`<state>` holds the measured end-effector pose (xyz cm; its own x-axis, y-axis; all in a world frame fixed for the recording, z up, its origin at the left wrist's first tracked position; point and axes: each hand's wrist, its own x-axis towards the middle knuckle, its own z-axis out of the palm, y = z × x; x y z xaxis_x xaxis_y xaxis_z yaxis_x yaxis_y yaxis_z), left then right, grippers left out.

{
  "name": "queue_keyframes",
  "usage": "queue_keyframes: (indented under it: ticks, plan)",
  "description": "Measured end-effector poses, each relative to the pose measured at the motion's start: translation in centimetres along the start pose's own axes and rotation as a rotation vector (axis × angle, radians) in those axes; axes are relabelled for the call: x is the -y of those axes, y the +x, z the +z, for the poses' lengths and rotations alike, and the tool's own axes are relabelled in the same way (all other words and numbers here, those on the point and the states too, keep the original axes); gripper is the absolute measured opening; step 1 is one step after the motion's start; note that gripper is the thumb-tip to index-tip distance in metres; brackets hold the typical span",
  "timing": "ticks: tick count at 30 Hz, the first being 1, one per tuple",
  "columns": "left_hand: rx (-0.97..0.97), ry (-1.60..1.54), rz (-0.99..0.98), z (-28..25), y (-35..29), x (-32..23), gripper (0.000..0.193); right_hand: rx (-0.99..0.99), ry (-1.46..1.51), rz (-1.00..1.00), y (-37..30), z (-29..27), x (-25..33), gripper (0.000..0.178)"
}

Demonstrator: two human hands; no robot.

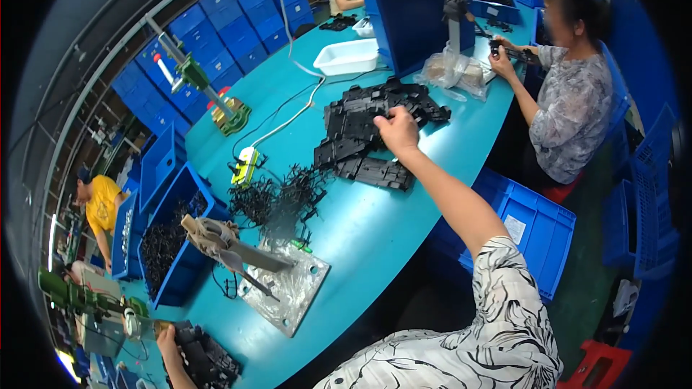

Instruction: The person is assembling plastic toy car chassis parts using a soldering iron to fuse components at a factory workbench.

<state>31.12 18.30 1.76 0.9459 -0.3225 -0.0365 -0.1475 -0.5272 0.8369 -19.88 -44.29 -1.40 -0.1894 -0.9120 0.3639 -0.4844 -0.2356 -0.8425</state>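
Note:
My right hand (398, 132) reaches over a spread pile of flat black plastic parts (353, 117) on the teal table. Its thumb points left and the fingers curl inward; what they grip, if anything, is hidden. At the lower left, my left hand (169, 342) is beside a second heap of black plastic parts (205, 356), near a green hand press (86, 302). Its fingers are small and partly hidden there, so their hold does not show. Between the hands lies a tangle of thin black plastic pieces (277, 194).
A metal-plated stand (285, 288) with a wrapped post is close in front. Left are a blue bin (191, 198) of black pieces, a power strip (246, 166) and another press (229, 115). A white tray (347, 57) sits farther back. At right, a co-worker (573, 94) handles a black part.

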Motion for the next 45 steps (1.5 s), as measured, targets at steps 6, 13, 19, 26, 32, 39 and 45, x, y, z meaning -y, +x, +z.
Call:
queue_keyframes:
  ticks: [6, 13, 19, 26, 32, 39, 45]
  plan:
    - [-0.098, 0.095, -0.084, -0.4, -0.6, 1.9, 0.020, 0.124, 0.044, 0.044, -0.2, 1.2, 1.5, 0.031]
    - [-0.158, 0.147, 0.073, -2.7, 0.6, 6.2, 0.018, 0.135, 0.582, 0.133, -1.0, 1.7, 1.9, 0.015]
    - [-0.437, 0.230, 0.359, 1.4, -4.4, 0.4, 0.022, 0.120, 0.702, 0.016, -1.6, -3.5, 2.4, 0.013]
    - [0.012, 0.168, 0.301, 7.4, -17.4, -5.0, 0.013, 0.493, 0.636, 0.066, -6.9, -11.9, 3.1, 0.009]
    - [0.843, -0.072, 0.266, 19.1, -26.0, -9.8, 0.014, 0.743, 0.596, 0.093, -10.6, -13.4, 3.3, 0.006]
    - [0.983, -0.643, -0.281, 26.1, -27.5, -15.2, 0.049, 0.933, 0.564, 0.036, -13.4, -13.5, 5.8, 0.004]
    - [1.176, -0.733, -0.704, 26.6, -27.0, -14.1, 0.070, 1.059, 0.756, -0.280, -15.2, -14.9, 8.5, 0.006]
